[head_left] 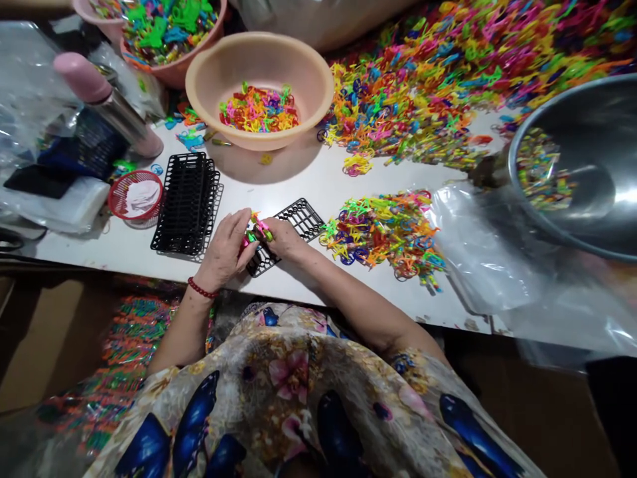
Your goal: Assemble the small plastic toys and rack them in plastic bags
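My left hand (225, 251), a red bead bracelet at its wrist, curls around small bright plastic pieces, with pink and green showing near its thumb. Close beside it, the fingers of my right hand (284, 239) are bent onto a small pink and green plastic piece (263, 229). What kind of pieces these are is too small to tell. Under both hands a black plastic rack (302, 218) with rows of slots lies slanted on the table, partly covered by them. A pile of small multicoloured plastic pieces (383, 232) lies to the right of my right hand.
Stacked black racks (184, 202) and a red basket (135, 196) stand left. Behind are a pink basin (259, 56), a flask (109, 106) and a large heap of coloured pieces (408, 99). Clear plastic bags (488, 252) and a metal bowl (597, 166) are right.
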`<action>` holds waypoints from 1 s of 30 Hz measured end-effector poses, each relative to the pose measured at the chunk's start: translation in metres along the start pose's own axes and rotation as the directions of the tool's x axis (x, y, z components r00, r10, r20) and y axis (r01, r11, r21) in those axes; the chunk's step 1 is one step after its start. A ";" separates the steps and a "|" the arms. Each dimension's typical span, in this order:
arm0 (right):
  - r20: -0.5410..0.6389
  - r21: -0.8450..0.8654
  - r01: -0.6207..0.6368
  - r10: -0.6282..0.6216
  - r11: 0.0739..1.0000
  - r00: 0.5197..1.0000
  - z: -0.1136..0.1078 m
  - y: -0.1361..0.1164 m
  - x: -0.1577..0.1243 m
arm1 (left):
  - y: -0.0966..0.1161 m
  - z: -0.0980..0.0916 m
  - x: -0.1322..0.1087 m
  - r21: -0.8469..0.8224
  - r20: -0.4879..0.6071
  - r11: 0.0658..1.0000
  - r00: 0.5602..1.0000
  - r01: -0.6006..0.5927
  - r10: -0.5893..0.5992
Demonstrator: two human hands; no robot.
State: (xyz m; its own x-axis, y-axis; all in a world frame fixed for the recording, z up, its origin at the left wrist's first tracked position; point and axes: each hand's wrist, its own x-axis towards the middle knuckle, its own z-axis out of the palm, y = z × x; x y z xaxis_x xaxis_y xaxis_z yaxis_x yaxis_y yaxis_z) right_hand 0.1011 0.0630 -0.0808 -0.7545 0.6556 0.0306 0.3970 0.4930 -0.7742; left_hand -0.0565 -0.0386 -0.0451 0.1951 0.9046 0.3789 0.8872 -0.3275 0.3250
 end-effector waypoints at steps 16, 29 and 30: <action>0.092 0.027 0.019 -0.021 0.999 0.996 -0.013 0.005 0.003 | 0.002 0.001 0.003 0.017 0.063 0.999 0.998 0.031 -0.032; 0.020 -0.083 0.089 -0.087 0.993 0.996 0.012 0.017 0.001 | 0.004 -0.002 0.005 0.088 0.097 0.996 0.995 0.009 -0.018; 0.022 -0.081 0.090 -0.088 0.993 0.996 0.013 0.016 0.002 | 0.005 -0.003 0.005 0.105 0.089 0.994 0.996 0.008 -0.017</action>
State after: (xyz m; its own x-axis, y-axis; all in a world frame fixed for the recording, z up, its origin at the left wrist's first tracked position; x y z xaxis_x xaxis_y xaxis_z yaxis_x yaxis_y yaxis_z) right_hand 0.0989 0.0645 -0.1011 -0.7979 0.5967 0.0850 0.3687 0.5947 -0.7144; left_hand -0.0525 -0.0362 -0.0390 0.2161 0.9310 0.2943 0.9277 -0.2897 0.2353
